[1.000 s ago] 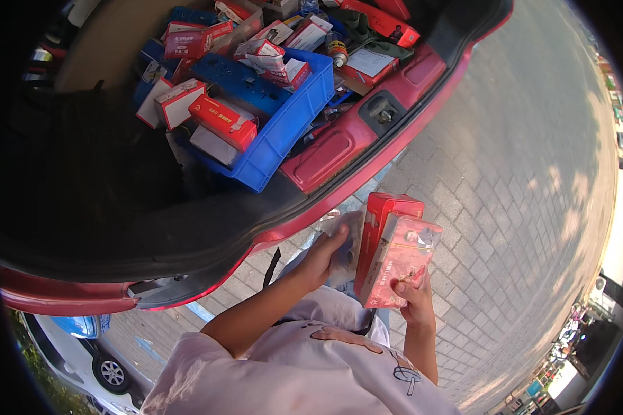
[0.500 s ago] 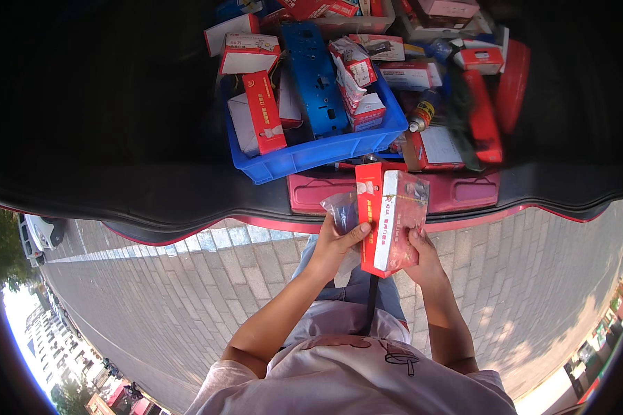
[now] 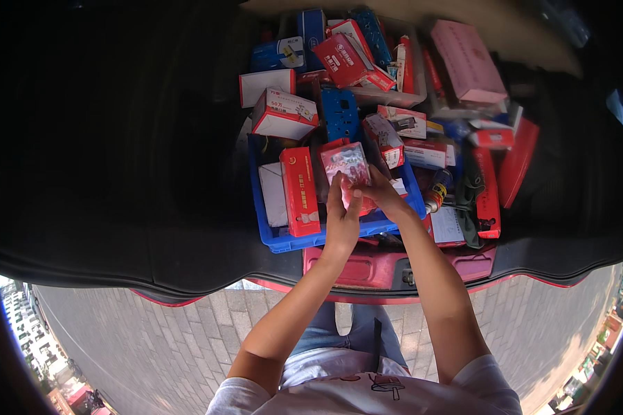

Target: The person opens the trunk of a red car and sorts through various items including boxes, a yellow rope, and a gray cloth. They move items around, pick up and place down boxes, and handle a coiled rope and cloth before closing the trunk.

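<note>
Both my hands reach over the blue plastic crate [image 3: 291, 242] in the car's open boot. A red-and-white cardboard box [image 3: 349, 162], shiny as if in clear wrap, is held between them. Fingers of my left hand [image 3: 342, 218] close on its near left side, and my right hand [image 3: 383, 196] grips the right side. A red edge shows behind this box; whether it is a second box I cannot tell. Left of my hands, a long red box [image 3: 300, 194] stands in the crate. A blue metal plate with holes [image 3: 340, 111] lies just beyond.
A clear bin [image 3: 414, 79] full of boxes stands behind the crate. At the right are a pink box [image 3: 469, 62], a spray can [image 3: 437, 190], red cases [image 3: 518, 162] and a dark green strap [image 3: 469, 214]. The boot's red sill [image 3: 356, 268] runs along the near side.
My hands have moved forward from over the sill to above the crate with the red-and-white box. The view has shifted further into the boot. The clear bag by my left hand no longer shows.
</note>
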`<state>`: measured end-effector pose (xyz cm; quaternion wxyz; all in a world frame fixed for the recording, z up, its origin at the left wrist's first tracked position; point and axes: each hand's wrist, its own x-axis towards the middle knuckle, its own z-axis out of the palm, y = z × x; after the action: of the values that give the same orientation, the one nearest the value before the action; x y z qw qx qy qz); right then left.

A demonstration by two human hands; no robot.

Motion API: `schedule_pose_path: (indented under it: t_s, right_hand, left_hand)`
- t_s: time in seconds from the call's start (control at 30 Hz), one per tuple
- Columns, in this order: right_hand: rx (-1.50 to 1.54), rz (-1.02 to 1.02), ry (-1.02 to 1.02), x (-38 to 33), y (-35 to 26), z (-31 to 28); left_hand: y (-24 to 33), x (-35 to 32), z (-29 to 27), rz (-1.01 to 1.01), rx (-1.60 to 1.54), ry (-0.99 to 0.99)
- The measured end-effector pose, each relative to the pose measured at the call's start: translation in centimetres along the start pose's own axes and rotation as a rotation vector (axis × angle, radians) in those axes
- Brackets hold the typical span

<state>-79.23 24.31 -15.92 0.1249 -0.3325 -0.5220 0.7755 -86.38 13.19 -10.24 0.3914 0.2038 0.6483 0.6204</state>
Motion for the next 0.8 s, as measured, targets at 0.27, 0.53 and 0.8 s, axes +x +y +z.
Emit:
schedule_pose_path:
  t_s: [0.27, 0.53, 0.8]
  right_hand:
    - [-0.979, -0.156, -0.094, 0.0, -2.2, 1.2]
    - [-0.416, -0.302, 0.193, 13.6, -10.9, -6.8]
    - [-0.943, -0.412, 0.079, 36.5, -11.4, 0.9]
  left_hand:
    - [5.2, 8.9, -9.1, 0.367, 0.741, 0.201]
    - [-2.2, 21.5, -18.9, 0.011, 0.88, 0.363]
    - [-10.3, 24.9, -20.0, -0.015, 0.557, 0.482]
